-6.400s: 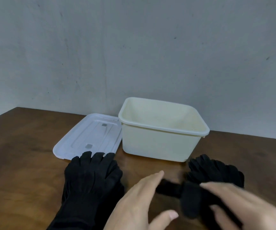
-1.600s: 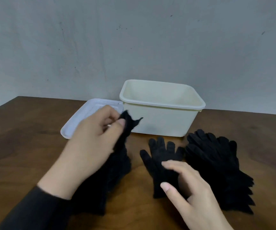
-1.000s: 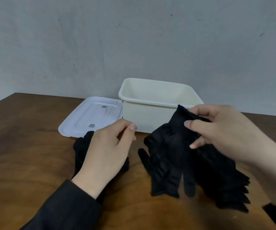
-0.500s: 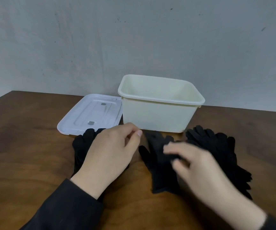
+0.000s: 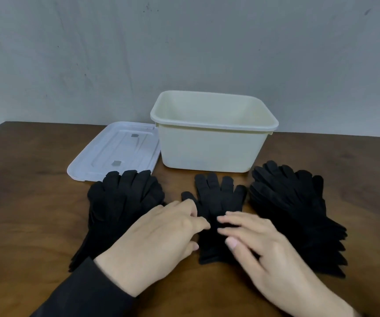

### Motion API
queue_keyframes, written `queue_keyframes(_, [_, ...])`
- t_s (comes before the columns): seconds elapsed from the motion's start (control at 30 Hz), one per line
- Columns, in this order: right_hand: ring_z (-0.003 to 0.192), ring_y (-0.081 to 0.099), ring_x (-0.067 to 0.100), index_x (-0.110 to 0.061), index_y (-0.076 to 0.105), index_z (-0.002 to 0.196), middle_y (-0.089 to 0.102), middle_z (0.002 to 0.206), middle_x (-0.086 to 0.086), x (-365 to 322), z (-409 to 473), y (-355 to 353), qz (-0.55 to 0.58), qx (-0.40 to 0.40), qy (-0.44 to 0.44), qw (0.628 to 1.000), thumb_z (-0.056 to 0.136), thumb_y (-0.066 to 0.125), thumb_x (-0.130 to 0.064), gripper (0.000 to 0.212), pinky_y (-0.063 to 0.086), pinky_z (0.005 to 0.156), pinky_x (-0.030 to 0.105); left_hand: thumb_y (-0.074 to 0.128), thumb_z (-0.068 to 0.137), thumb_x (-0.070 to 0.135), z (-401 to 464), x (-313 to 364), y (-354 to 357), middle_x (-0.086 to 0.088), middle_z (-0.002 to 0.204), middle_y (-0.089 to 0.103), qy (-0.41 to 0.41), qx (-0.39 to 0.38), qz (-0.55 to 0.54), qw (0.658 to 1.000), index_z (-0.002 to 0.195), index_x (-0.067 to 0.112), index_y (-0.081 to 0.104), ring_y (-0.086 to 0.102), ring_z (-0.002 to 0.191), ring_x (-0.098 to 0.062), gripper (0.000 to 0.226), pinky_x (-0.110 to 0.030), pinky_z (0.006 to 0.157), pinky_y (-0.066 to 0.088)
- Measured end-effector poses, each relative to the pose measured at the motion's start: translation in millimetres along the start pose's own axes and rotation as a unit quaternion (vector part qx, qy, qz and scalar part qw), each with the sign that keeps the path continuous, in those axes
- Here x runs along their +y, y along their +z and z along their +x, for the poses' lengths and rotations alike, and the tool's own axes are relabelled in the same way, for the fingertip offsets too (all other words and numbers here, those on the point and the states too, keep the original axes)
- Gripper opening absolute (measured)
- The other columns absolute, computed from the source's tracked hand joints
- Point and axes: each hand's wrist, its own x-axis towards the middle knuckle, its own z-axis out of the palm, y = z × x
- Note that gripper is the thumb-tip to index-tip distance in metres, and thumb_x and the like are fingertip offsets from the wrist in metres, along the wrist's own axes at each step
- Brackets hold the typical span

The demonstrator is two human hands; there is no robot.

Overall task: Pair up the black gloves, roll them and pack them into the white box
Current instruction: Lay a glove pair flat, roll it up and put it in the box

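We see the left hand and right hand spread flat, grasping nothing, on the middle gloves. Glove piles flank them; the white box stands beyond.

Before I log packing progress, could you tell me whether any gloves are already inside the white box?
No, the white box shows only its bare inner walls, with nothing black inside.

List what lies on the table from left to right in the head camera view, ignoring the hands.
White lid → left glove pile → single flat glove, white box behind it → right glove pile.
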Motion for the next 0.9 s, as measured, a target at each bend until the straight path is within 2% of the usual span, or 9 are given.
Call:
queue_keyframes(0.07, [0.139,0.029,-0.012,-0.041,0.060,0.131,0.042,0.139,-0.038,2.7,-3.5,-6.2,-0.007,-0.001,0.022,1.000,0.100,0.041,-0.040,0.037,0.022,0.114,0.010,0.055,0.098,0.038,-1.1,-3.4,4.7,0.017,0.129,0.040,0.004,0.000,0.006,1.000,0.145,0.045,0.038,0.042,0.112,-0.006,0.050,-0.028,0.096,0.040])
queue_keyframes(0.17, [0.141,0.000,-0.021,-0.045,0.038,0.145,0.018,0.149,-0.042,7.7,-7.7,-8.4,-0.046,-0.109,0.021,0.993,0.101,0.048,-0.024,0.050,0.003,0.116,0.007,0.053,0.099,0.032,0.6,-4.6,13.8,0.014,0.152,0.028,0.023,-0.026,0.019,0.999,0.148,0.043,0.036,0.033,0.131,-0.011,0.052,-0.033,0.104,0.035])
queue_keyframes(0.27, [0.140,-0.008,-0.021,-0.050,0.030,0.146,0.011,0.150,-0.043,5.4,-5.9,-12.4,-0.052,-0.147,0.015,0.988,0.098,0.053,-0.040,0.054,-0.004,0.111,0.002,0.052,0.100,0.035,0.3,-3.8,12.5,0.019,0.154,0.029,0.021,-0.041,0.016,0.999,0.148,0.042,0.037,0.031,0.136,-0.008,0.050,-0.033,0.109,0.031])
queue_keyframes(0.37, [0.140,0.011,-0.016,-0.051,0.038,0.142,0.022,0.147,-0.041,7.5,-5.3,-6.5,-0.065,-0.117,0.020,0.991,0.091,0.048,-0.059,0.052,0.013,0.115,0.010,0.050,0.100,0.042,1.0,-0.6,5.4,0.024,0.155,0.024,0.010,-0.062,0.013,0.998,0.149,0.043,0.033,0.025,0.139,-0.001,0.052,-0.029,0.113,0.024])
queue_keyframes(0.47, [0.128,0.035,-0.008,-0.042,0.053,0.133,0.042,0.135,-0.031,7.6,-1.4,5.2,-0.096,-0.068,0.009,0.993,0.088,0.043,-0.051,0.047,0.031,0.106,0.018,0.052,0.097,0.051,3.2,4.0,-0.7,0.026,0.157,0.020,0.004,-0.097,0.014,0.995,0.151,0.041,0.028,0.021,0.140,0.000,0.060,-0.029,0.116,0.019])
queue_keyframes(0.6, [0.113,0.050,-0.003,-0.038,0.065,0.113,0.055,0.115,-0.028,6.0,4.8,5.6,-0.041,-0.014,0.009,0.999,0.093,0.045,-0.043,0.029,0.043,0.096,0.027,0.053,0.088,0.066,1.6,6.8,-2.5,0.028,0.152,0.019,-0.007,-0.117,0.019,0.993,0.154,0.039,0.021,0.023,0.136,0.001,0.078,-0.030,0.117,0.020])
queue_keyframes(0.67, [0.110,0.053,-0.001,-0.039,0.065,0.107,0.058,0.110,-0.030,6.2,5.2,2.7,-0.031,-0.005,0.008,0.999,0.094,0.045,-0.044,0.025,0.044,0.093,0.027,0.047,0.091,0.066,1.8,10.1,-1.6,0.027,0.143,0.027,-0.012,-0.094,0.016,0.995,0.150,0.040,0.029,0.029,0.128,0.001,0.067,-0.029,0.113,0.025])
queue_keyframes(0.77, [0.106,0.056,0.000,-0.042,0.066,0.099,0.062,0.101,-0.028,4.0,4.4,0.1,-0.006,-0.002,0.015,1.000,0.094,0.045,-0.049,0.022,0.043,0.091,0.025,0.036,0.098,0.060,3.3,13.6,-1.3,0.023,0.127,0.041,-0.038,-0.052,-0.004,0.998,0.131,0.039,0.051,0.040,0.114,0.001,0.042,-0.026,0.106,0.029])
queue_keyframes(0.9, [0.099,0.056,-0.005,-0.047,0.065,0.102,0.065,0.100,-0.024,5.7,5.7,0.3,0.075,0.015,0.079,0.994,0.087,0.053,-0.056,0.021,0.044,0.080,0.017,0.033,0.099,0.057,4.6,16.8,-2.5,0.020,0.111,0.047,-0.088,-0.018,-0.045,0.995,0.108,0.034,0.059,0.046,0.100,-0.001,0.036,-0.021,0.097,0.035])
